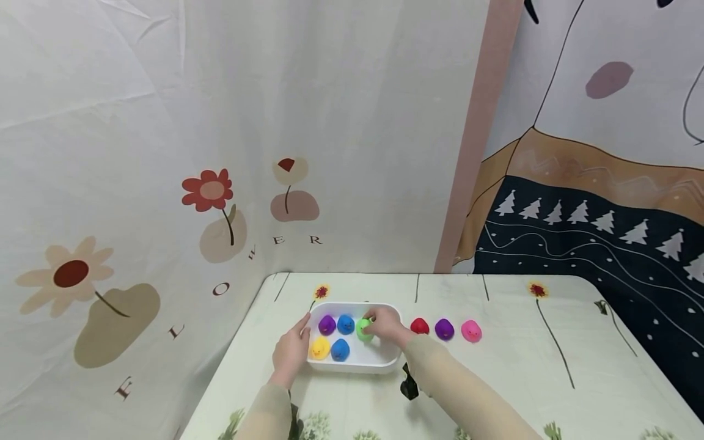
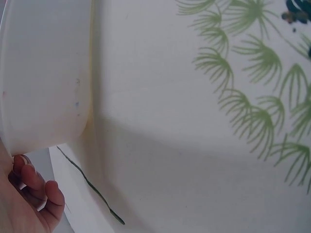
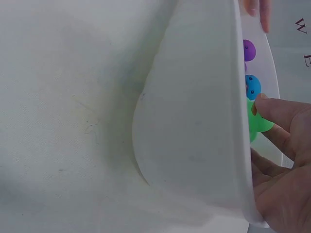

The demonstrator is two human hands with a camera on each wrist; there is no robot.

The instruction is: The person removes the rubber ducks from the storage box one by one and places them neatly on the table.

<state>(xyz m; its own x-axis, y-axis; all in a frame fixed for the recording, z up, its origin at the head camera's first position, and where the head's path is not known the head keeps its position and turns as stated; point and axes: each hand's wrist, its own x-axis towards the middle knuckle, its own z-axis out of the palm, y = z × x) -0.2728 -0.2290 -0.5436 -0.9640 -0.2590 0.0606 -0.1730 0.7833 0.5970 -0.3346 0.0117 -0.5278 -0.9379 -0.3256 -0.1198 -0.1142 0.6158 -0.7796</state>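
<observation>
Nearest, the left hand (image 1: 290,351) grips the white tray (image 1: 354,368) by its left rim on the tabletop (image 1: 495,373); a firm hold there should stop sliding. Farther back than the yellow toy (image 1: 320,348), the right hand (image 1: 385,324) pinches the green toy (image 1: 362,333) inside the tray; a light squeeze, clear of the farther blue toy (image 1: 345,324), seems best.

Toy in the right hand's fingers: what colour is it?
Bright green; the toy shows best in the head view.
</observation>
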